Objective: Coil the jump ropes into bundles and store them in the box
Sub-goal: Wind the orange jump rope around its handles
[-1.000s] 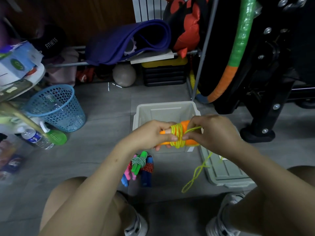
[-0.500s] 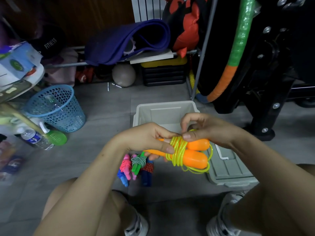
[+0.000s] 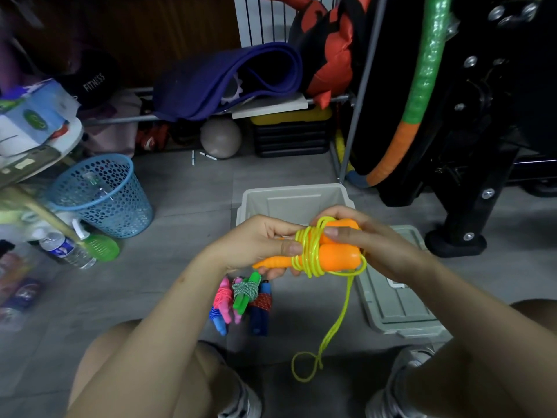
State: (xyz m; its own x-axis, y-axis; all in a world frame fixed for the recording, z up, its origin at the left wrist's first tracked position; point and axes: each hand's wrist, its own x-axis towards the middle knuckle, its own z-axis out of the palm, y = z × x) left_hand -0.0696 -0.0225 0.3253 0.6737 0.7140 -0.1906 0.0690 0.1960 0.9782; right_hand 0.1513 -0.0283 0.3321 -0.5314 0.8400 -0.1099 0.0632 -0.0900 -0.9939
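Head view: person crouched over grey floor, both hands out front, knees at bottom edge.
L hand [image 3: 259, 242]: fingers curled round narrow ends of the orange handles [image 3: 334, 254], thumb pressed on the yellow cord [image 3: 310, 251] wraps.
R hand [image 3: 370, 239]: gripping handles' fat ends from far side, thumb on top of upper handle, against the wraps.
Handles: two, side by side, roughly level, bound together w/ several turns of cord round their middle.
Cord tail: loose end hangs from the wraps down btwn the knees, ends in a small loop near floor.
Bundle position: held in air, just in front of near rim of the box [image 3: 292, 203], not inside it.
Box: grey plastic, open, on floor straight ahead; inside shows nothing I can make out.
Lid [image 3: 398, 297]: grey, flat on floor, R of box, partly under R forearm.
Other ropes [image 3: 244, 300]: small pile on floor below L hand, already wound; pink, green, blue handles, red and pale cords, touching each other.
Basket [image 3: 102, 194]: blue perforated, L side, well apart from box.
Bottle [image 3: 66, 248]: clear plastic, lying near basket, beside a green sprayer [image 3: 96, 245].
Far back: purple mat [image 3: 229, 79] on low rack, grey ball [image 3: 221, 137] under it, black-yellow case [image 3: 291, 131] beside ball.
R side: green-orange hoop [image 3: 422, 86] leaning on black gym frame.
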